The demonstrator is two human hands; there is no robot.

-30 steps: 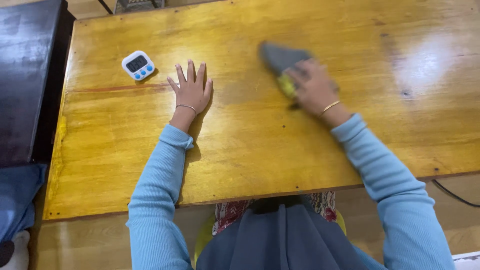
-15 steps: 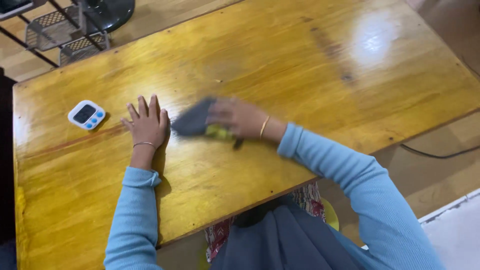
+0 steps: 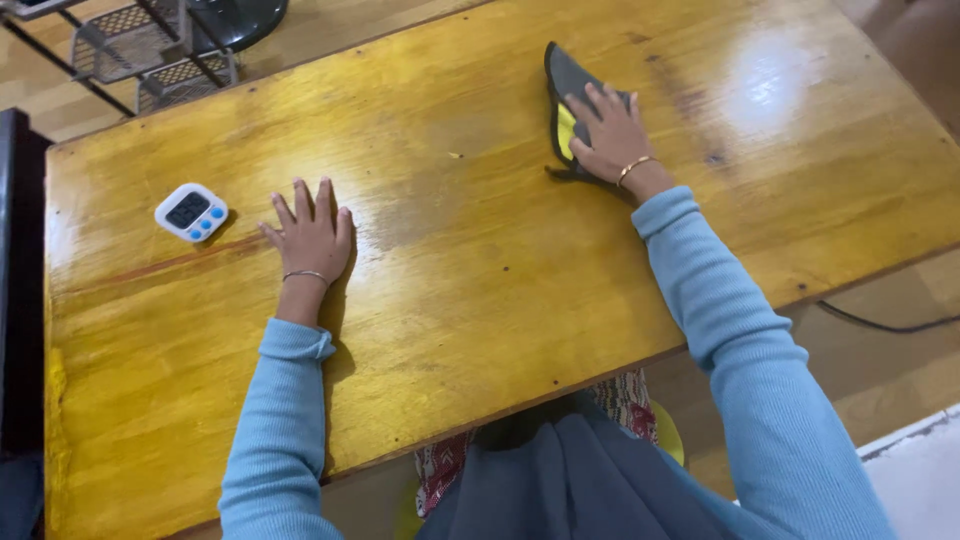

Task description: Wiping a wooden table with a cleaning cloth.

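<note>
- Far left edge: a dark piece of furniture (image 3: 18, 290) stands against the end of the bench, only a strip of it in view.
- Upper left, beyond the bench: wire mesh baskets (image 3: 150, 45) on a dark frame stand on the floor, with a round dark base (image 3: 240, 18) just beside them.
- Bench (image 3: 480, 300): glossy yellow-brown wood, grain running lengthwise, a bright glare patch toward the right end.
- Small white timer (image 3: 191, 212) with a dark screen and blue buttons lies flat on the left part of the bench, near the left hand but apart from it.
- Left hand (image 3: 312, 238): released, palm down, fingers spread and flat on the wood, grasping nothing. Thin bangle at the wrist; light blue knit sleeve runs back toward the near edge.
- Middle of the bench between the two hands: bare wood with a few small dark specks.
- Cloth (image 3: 567, 85): grey with a yellow inner face showing at a fold, lying on the far right half of the bench, well apart from the timer. Its pointed end reaches away from the person.
- Right hand (image 3: 612, 135): laid on top of the cloth, fingers extended and pressing it flat against the bench rather than clenched round it. Gold-coloured bangle at the wrist; same light blue sleeve.
- Right, below the bench edge: a dark cable (image 3: 880, 325) trails across the floor.
- Bottom centre: the person's grey garment and a patterned red-and-white fabric show at the near edge.
</note>
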